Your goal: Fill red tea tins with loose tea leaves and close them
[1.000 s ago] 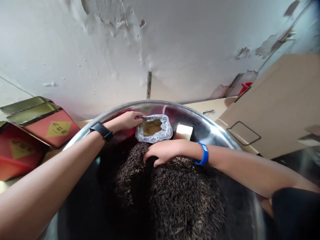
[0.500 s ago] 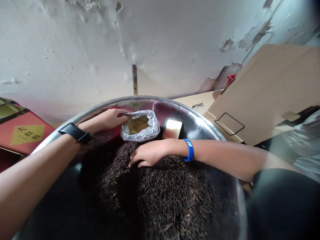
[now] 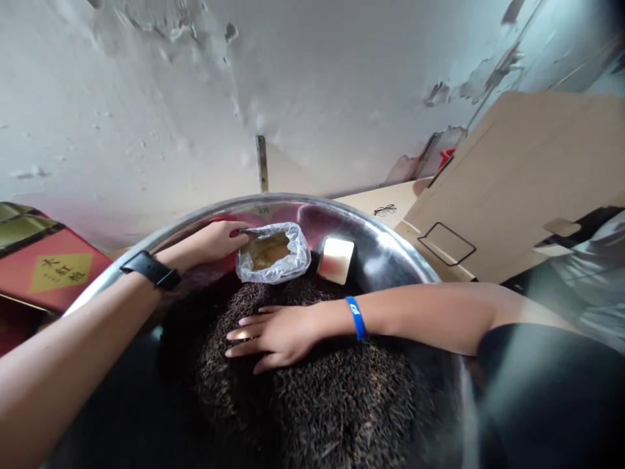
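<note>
My left hand [image 3: 217, 241], with a black watch on the wrist, pinches the left rim of a clear plastic bag [image 3: 293, 264]. The bag's mouth gapes upward and its inside looks brownish. It stands at the far side of a big round metal basin [image 3: 317, 203]. Dark, loose tea leaves [image 3: 351, 397] lie heaped in the basin. Over the heap, just in front of the bag, my right hand [image 3: 278, 335] is palm down with its fingers spread, holding nothing. A blue band [image 3: 355, 318] circles that wrist.
A shiny rectangular object [image 3: 336, 260] stands in the basin right of the bag. At the left is a red box [image 3: 39, 267] with a yellow label. Beyond the rim on the right are eyeglasses [image 3: 385, 210] and a large cardboard box [image 3: 527, 163]. A peeling wall [image 3: 312, 98] rises behind.
My right hand has moved left and nearer to me over the leaves, and its fingers have spread from a curled pose. My left hand still grips the bag's rim.
</note>
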`<state>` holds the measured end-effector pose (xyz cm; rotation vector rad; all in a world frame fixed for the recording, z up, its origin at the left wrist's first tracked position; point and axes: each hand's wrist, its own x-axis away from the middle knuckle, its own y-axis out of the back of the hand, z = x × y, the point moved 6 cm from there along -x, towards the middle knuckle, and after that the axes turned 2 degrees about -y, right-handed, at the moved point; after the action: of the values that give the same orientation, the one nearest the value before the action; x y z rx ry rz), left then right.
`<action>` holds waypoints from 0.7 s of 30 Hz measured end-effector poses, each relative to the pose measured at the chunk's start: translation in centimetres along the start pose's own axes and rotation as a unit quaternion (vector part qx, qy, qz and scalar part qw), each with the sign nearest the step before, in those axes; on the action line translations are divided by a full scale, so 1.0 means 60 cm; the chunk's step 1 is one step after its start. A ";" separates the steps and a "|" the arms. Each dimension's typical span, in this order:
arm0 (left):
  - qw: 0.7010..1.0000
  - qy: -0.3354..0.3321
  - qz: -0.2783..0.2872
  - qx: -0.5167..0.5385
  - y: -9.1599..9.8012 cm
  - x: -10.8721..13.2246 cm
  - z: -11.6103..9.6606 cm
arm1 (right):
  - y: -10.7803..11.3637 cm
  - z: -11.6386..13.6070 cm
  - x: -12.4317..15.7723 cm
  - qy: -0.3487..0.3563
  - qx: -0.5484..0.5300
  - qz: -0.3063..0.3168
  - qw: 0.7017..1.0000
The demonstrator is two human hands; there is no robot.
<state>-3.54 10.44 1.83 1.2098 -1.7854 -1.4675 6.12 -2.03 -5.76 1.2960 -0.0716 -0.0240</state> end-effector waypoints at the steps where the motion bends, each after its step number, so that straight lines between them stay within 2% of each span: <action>1: 1.000 0.002 0.000 0.002 0.000 0.001 -0.001 | -0.003 0.004 0.001 0.007 0.000 0.003 1.000; 4: 1.000 0.009 -0.004 -0.004 0.000 0.001 -0.001 | -0.001 0.014 0.004 0.012 -0.031 -0.038 0.999; 5: 1.000 0.014 -0.006 -0.007 0.000 0.001 0.001 | -0.004 0.014 0.004 0.004 -0.042 -0.035 0.998; 8: 1.000 0.017 -0.006 0.003 -0.003 0.000 0.006 | -0.023 0.011 0.001 -0.013 -0.107 0.076 0.991; 10: 1.000 0.005 -0.003 0.010 -0.004 0.000 0.005 | -0.024 0.003 -0.003 -0.020 -0.202 0.126 0.971; 15: 1.000 -0.004 -0.004 0.002 -0.001 -0.001 -0.001 | 0.005 -0.040 -0.005 -0.103 -0.427 0.107 0.892; 18: 1.000 -0.003 0.004 -0.007 -0.001 0.000 -0.005 | 0.019 -0.046 0.008 -0.146 -0.560 0.111 0.808; 21: 1.000 0.001 0.003 0.001 0.001 0.001 -0.008 | 0.035 -0.034 0.023 -0.163 -0.658 0.144 0.721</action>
<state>-3.22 10.17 2.03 1.2058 -1.7882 -1.4600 7.58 0.39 -4.25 -0.1929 -0.4720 -0.0271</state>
